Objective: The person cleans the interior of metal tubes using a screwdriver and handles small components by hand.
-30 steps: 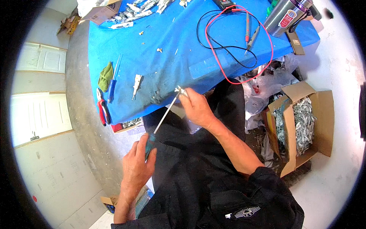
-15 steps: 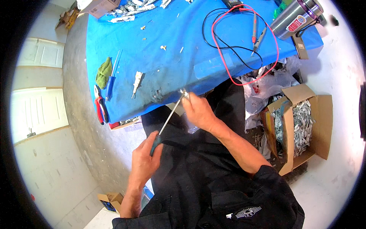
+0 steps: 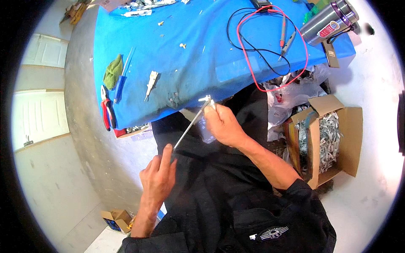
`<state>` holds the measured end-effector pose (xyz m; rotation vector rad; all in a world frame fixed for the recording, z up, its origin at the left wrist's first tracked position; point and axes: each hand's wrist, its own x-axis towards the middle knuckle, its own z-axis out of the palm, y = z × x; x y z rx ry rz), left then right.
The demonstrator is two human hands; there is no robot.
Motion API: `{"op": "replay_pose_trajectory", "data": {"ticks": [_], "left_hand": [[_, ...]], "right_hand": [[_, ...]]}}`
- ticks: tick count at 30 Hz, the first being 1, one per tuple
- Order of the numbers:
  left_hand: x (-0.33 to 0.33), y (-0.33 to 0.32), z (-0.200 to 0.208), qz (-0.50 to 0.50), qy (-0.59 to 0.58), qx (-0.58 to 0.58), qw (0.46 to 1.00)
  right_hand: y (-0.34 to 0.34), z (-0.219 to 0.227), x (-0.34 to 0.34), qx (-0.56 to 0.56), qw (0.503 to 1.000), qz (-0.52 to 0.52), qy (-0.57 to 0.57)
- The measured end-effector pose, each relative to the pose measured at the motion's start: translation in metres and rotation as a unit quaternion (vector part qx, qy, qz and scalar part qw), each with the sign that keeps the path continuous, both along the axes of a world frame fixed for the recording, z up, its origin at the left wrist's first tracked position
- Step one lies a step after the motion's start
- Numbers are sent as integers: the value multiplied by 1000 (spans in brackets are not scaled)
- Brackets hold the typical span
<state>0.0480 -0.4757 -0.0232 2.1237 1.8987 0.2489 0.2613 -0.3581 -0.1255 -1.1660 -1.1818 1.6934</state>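
My left hand (image 3: 157, 179) is closed round a screwdriver (image 3: 190, 128); the fingers cover most of its handle. The long metal shaft slants up and to the right, its tip at a small white plastic part (image 3: 206, 98). That part is pinched between the thumb and fingers of my right hand (image 3: 225, 126), just off the table's front edge and above my lap. On the blue cloth to the left lie a slim white plastic piece (image 3: 151, 82), a blue-handled screwdriver (image 3: 121, 87), red-and-black pliers (image 3: 108, 111) and a crumpled green cloth (image 3: 113, 73).
A black and red test-lead loop (image 3: 249, 67) lies on the blue-covered table (image 3: 194, 63), beside a steel flask (image 3: 327, 25) at the right. An open cardboard box (image 3: 350, 139) full of white scraps stands on the right. A smaller box (image 3: 118, 220) sits at lower left.
The white part has turned in my right fingers and shows more clearly above them. My left hand has shifted slightly down and left, its fingers now covering more of the screwdriver handle.
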Motion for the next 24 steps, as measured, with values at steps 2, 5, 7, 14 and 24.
{"op": "replay_pose_trajectory", "data": {"ticks": [2, 5, 7, 14, 24], "left_hand": [[2, -3, 1, 14, -46, -18, 999], [0, -9, 4, 32, -120, -34, 992], [-4, -10, 8, 38, -165, -43, 985], [-16, -16, 20, 78, -270, -97, 955], [-27, -28, 16, 82, -286, -82, 951]], "right_hand": [[-4, 9, 1, -92, 992, 5, 92], [-11, 30, 0, -104, 987, -12, 119], [-16, 31, -3, -80, 989, -23, 121], [-26, 24, 2, -80, 982, -18, 170], [-34, 38, 7, -108, 974, -2, 197]]}}
